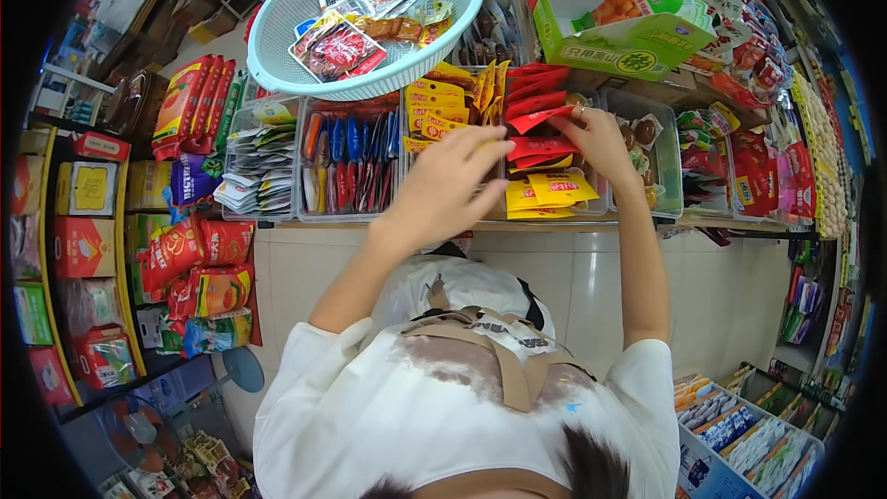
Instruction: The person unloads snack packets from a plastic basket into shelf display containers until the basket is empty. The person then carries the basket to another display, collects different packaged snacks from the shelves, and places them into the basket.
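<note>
Nearest is a person in a white short-sleeved shirt (591, 425), both bare arms stretched forward to a worktop (545, 225) lined with clear plastic bins. Flat yellow packets (554, 188) lie at the front of one clear plastic bin (595, 207), and a bunch of glossy red packets (536, 97) stands just behind them. The left hand (450, 176) hangs by that bin's left edge, fingers loosely spread; I can't tell whether the tips touch anything. The right hand (596, 137) has its fingertips on the red packets, though whether it pinches one I can't make out. Just left of these, upright yellow pouches (434, 106) crowd the next bin. Farther back, a round pale-blue plastic basket (277, 46) holds assorted sachets (340, 48), and to its right sits an open green-and-white cardboard carton (619, 55).
</note>
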Demonstrator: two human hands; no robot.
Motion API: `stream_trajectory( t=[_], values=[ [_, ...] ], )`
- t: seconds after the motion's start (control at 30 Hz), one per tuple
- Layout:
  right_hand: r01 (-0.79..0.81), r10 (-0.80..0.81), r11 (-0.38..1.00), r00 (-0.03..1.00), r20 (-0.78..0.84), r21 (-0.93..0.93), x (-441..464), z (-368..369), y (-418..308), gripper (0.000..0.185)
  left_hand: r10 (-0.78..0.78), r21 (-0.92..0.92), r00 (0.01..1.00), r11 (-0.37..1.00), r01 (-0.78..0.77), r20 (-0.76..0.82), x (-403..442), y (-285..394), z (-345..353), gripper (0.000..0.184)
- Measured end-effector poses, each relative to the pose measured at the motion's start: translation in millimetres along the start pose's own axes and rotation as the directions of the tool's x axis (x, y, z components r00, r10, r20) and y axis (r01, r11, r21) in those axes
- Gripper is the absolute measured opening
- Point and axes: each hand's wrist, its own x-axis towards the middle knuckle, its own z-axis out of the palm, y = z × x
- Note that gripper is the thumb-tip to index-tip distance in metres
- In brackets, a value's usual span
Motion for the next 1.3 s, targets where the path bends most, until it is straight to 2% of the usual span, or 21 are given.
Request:
stream_trajectory(
  t=[0.07, 0.13, 0.23, 0.33, 0.37, 0.43, 0.5, 0.63, 0.7, 0.73, 0.8, 0.87, 0.93, 0.97, 1.0, 1.03, 1.07, 1.13, 1.2, 1.23, 1.3],
  values=[
    [-0.011, 0.011, 1.000, 1.000, -0.011, 0.015, 2.8, 5.2, 10.4, 0.022, -0.015, -0.029, 1.000, 0.999, 0.015, -0.009, -0.7, -2.3, -25.0, 0.036],
    [-0.051, 0.052, 0.999, 0.997, 0.055, -0.012, 5.2, 6.1, 14.5, 0.023, 0.004, 0.044, 0.993, 0.999, 0.001, -0.117, -0.6, -6.0, -51.0, 0.030],
    [-0.112, 0.117, 0.992, 0.990, 0.083, -0.061, 7.4, 6.2, 16.9, 0.024, -0.003, 0.018, 0.976, 1.000, 0.007, -0.218, 8.0, -23.6, -87.3, 0.024],
    [-0.046, 0.046, 0.999, 0.999, 0.005, 0.023, 0.3, 9.6, 29.5, 0.024, -0.055, 0.070, 0.961, 0.995, 0.077, -0.272, 33.0, -53.2, -116.6, 0.020],
    [-0.042, 0.042, 0.999, 0.999, 0.001, 0.022, -4.5, 7.6, 28.2, 0.024, -0.072, 0.113, 0.971, 0.989, 0.100, -0.227, 41.6, -73.2, -123.7, 0.019],
    [-0.053, 0.102, 0.968, 0.976, -0.193, 0.245, -18.9, 2.1, 22.7, 0.027, -0.086, 0.158, 0.979, 0.981, 0.116, -0.183, 62.0, -105.8, -130.0, 0.019],
    [-0.027, 0.108, 0.946, 0.966, -0.236, 0.323, -36.8, -10.2, 11.5, 0.026, -0.047, 0.351, 0.999, 0.935, 0.043, 0.001, 81.5, -133.1, -128.4, 0.023],
    [-0.006, 0.162, 0.870, 0.948, -0.273, 0.494, -82.5, -30.4, -3.3, 0.022, -0.022, 0.454, 0.988, 0.890, -0.050, 0.153, 117.0, -193.2, -93.9, 0.029],
    [-0.032, 0.203, 0.872, 0.932, -0.302, 0.488, -108.9, -32.0, -4.4, 0.021, -0.266, 0.611, 0.855, 0.788, -0.073, 0.446, 130.9, -209.2, -81.5, 0.038],
    [-0.059, 0.241, 0.873, 0.915, -0.323, 0.483, -122.1, -33.0, -4.3, 0.021, -0.256, 0.609, 0.856, 0.789, -0.083, 0.449, 135.4, -207.5, -80.1, 0.038],
    [-0.081, 0.292, 0.864, 0.885, -0.364, 0.497, -148.9, -28.8, 6.5, 0.021, -0.372, 0.677, 0.752, 0.724, -0.133, 0.545, 141.4, -199.1, -77.1, 0.042],
    [-0.108, 0.349, 0.849, 0.849, -0.396, 0.517, -176.9, -21.8, 18.9, 0.020, -0.390, 0.707, 0.746, 0.691, -0.150, 0.540, 146.7, -193.5, -75.4, 0.039],
    [-0.196, 0.494, 0.797, 0.756, -0.429, 0.571, -204.4, -15.3, 28.7, 0.020, -0.359, 0.736, 0.784, 0.654, -0.175, 0.506, 148.1, -197.2, -76.5, 0.038],
    [-0.199, 0.500, 0.794, 0.751, -0.432, 0.574, -216.4, -11.8, 34.0, 0.020, -0.419, 0.755, 0.759, 0.640, -0.143, 0.499, 150.4, -192.1, -78.8, 0.044],
    [-0.219, 0.559, 0.758, 0.704, -0.439, 0.614, -227.0, -8.6, 39.1, 0.020, -0.415, 0.753, 0.758, 0.641, -0.150, 0.504, 149.6, -192.0, -81.5, 0.044],
    [-0.236, 0.615, 0.719, 0.653, -0.441, 0.653, -234.6, -6.3, 41.0, 0.020, -0.351, 0.769, 0.809, 0.613, -0.181, 0.471, 146.4, -190.3, -86.6, 0.049],
    [-0.237, 0.619, 0.717, 0.649, -0.443, 0.655, -239.4, -5.2, 40.3, 0.020, -0.284, 0.785, 0.853, 0.584, -0.208, 0.437, 144.0, -187.7, -89.8, 0.054],
    [-0.226, 0.677, 0.673, 0.571, -0.464, 0.704, -244.4, -3.6, 39.6, 0.021, -0.316, 0.772, 0.845, 0.614, -0.166, 0.432, 145.3, -185.0, -101.0, 0.058],
    [-0.204, 0.669, 0.679, 0.568, -0.479, 0.705, -242.1, -3.1, 40.8, 0.021, -0.172, 0.760, 0.904, 0.614, -0.212, 0.392, 143.1, -192.8, -118.0, 0.052],
    [-0.184, 0.660, 0.685, 0.567, -0.493, 0.705, -239.9, -2.7, 41.2, 0.021, -0.173, 0.760, 0.903, 0.614, -0.213, 0.393, 141.5, -193.1, -128.3, 0.052],
    [-0.200, 0.655, 0.688, 0.586, -0.477, 0.698, -230.4, -4.2, 35.1, 0.021, 0.112, 0.831, 0.938, 0.439, -0.342, 0.327, 139.4, -187.6, -149.7, 0.044]
  ],
)
